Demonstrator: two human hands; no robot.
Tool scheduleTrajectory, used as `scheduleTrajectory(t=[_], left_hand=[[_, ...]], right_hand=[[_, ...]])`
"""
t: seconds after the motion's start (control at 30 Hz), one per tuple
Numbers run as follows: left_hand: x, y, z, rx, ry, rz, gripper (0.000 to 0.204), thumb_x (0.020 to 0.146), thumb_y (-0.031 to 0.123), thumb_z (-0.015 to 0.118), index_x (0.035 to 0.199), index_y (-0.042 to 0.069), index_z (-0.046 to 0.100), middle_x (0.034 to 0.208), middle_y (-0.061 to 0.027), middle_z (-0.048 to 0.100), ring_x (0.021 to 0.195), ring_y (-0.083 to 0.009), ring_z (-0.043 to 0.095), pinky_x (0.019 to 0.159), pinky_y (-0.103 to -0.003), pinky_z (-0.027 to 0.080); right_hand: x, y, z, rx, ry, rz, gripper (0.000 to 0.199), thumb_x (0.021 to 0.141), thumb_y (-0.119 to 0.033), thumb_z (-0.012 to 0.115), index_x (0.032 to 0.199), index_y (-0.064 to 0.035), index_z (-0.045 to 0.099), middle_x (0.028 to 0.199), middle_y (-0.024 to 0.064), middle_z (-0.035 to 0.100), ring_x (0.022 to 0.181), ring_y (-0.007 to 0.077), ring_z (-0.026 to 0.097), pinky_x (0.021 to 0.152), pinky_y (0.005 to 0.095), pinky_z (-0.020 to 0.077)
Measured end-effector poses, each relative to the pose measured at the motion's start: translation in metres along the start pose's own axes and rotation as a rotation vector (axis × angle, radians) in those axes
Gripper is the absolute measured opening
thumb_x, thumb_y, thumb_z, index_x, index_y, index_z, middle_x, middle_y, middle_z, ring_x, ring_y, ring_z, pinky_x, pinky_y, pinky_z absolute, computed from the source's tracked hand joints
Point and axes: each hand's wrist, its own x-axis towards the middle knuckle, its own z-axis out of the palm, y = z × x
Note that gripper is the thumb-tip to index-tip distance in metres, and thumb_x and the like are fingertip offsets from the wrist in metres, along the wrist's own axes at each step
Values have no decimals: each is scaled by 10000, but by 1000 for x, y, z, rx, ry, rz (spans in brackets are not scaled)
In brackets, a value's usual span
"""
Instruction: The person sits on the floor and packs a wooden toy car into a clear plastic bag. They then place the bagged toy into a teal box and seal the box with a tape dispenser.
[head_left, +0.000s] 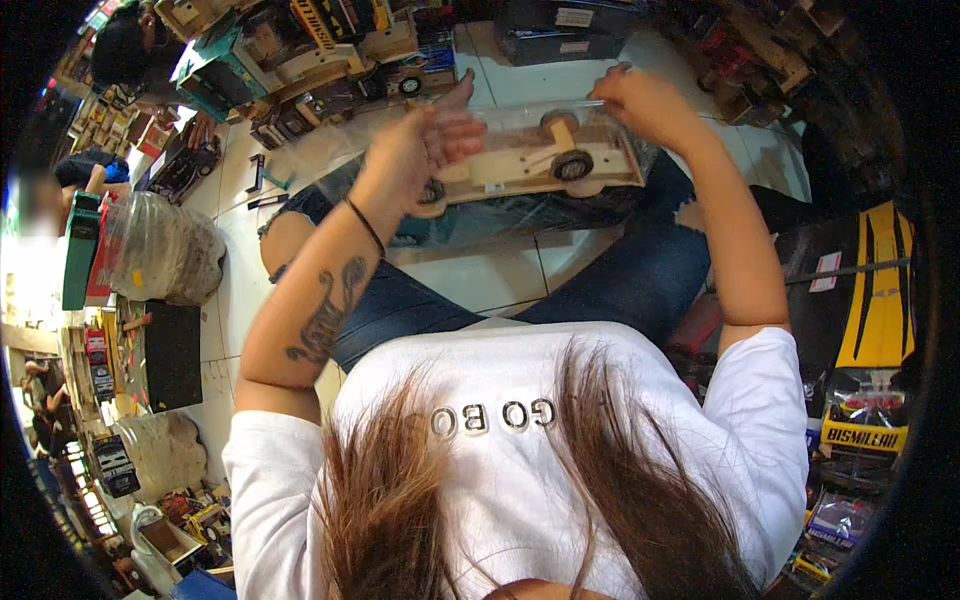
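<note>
A wooden toy truck [505,170] lies across my lap area, bottom up, with its dark wheels and wooden axle showing. Clear plastic wrap [460,225] surrounds it. My left hand [425,145] is over the truck's left end with its fingers stretched out, lying against or just above the wrap; which of the two I cannot tell. At the far right corner, my right hand [645,105] has its fingers closed on the edge of the plastic wrap. The truck's cab end is partly hidden by my left hand and wrist.
Several finished toy trucks [330,50] stand on the tiled floor [500,290] ahead. A large clear plastic jar [165,248] lies to my left, near a dark box [172,355]. Yellow and black toy trucks [875,290] crowd my right. Another person [95,180] is at far left.
</note>
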Motion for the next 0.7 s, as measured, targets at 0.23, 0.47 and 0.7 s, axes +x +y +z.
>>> scheduleTrajectory(t=[0.23,0.47,0.7], left_hand=[[-19,-53,-11,5,-75,-179,471,1000,348,344,1175,-30,565,1152,-161,638,882,-208,647,833,-318,507],[-64,-30,-49,1421,99,851,308,861,316,634,995,38,653,908,-112,658,773,-253,629,735,-329,486],[-68,26,-142,1445,-89,151,153,758,88,711,874,15,642,898,-124,632,791,-282,603,734,-353,471]], right_hand=[[-13,-5,52,26,-316,10,192,783,-100,596,957,-77,673,965,108,665,920,323,621,828,409,484],[-49,31,66,143,-107,65,164,801,-94,609,950,-55,668,934,112,661,881,323,619,800,409,480],[-60,85,9,123,-110,424,243,823,-175,646,1050,-91,669,1020,114,660,961,310,614,849,420,470]])
